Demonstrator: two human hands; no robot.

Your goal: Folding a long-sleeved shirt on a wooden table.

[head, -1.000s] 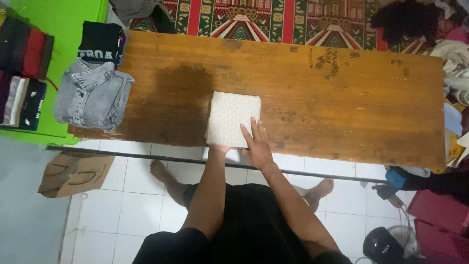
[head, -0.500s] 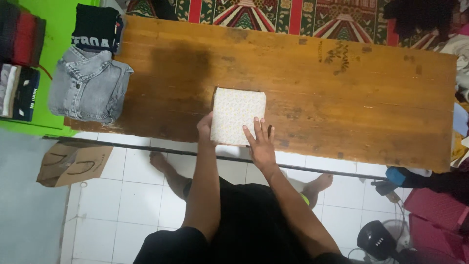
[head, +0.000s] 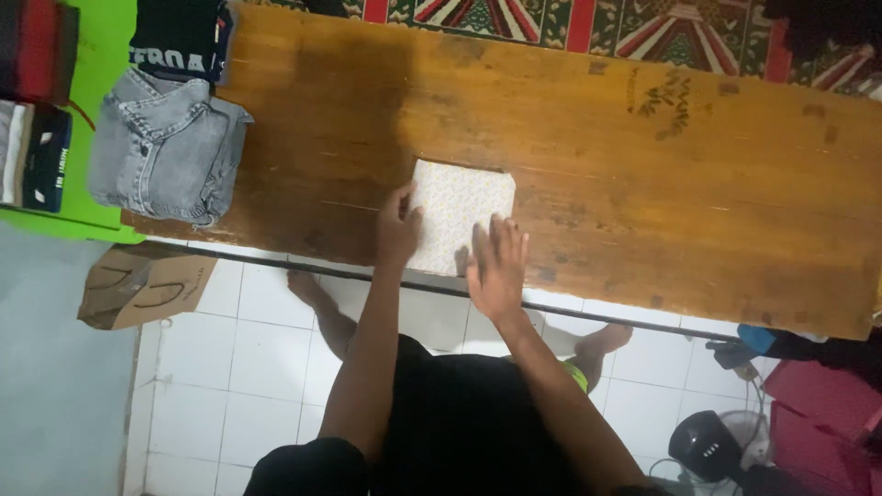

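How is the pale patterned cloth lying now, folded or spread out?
Folded: the cloth is a compact square on the table, both hands at its near edge.

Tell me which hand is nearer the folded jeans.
Left. The left hand rests on the left edge of the folded cloth, on the side toward the jeans. The right hand lies at the cloth's near right corner, farther away.

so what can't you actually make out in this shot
Head view only:
- Near edge of the folded cloth: covered by the left hand and right hand.
- Dark shirt: cut off by the top edge.
- Clothes stack: cut off at the left edge.
- Fan: dim, partly hidden.
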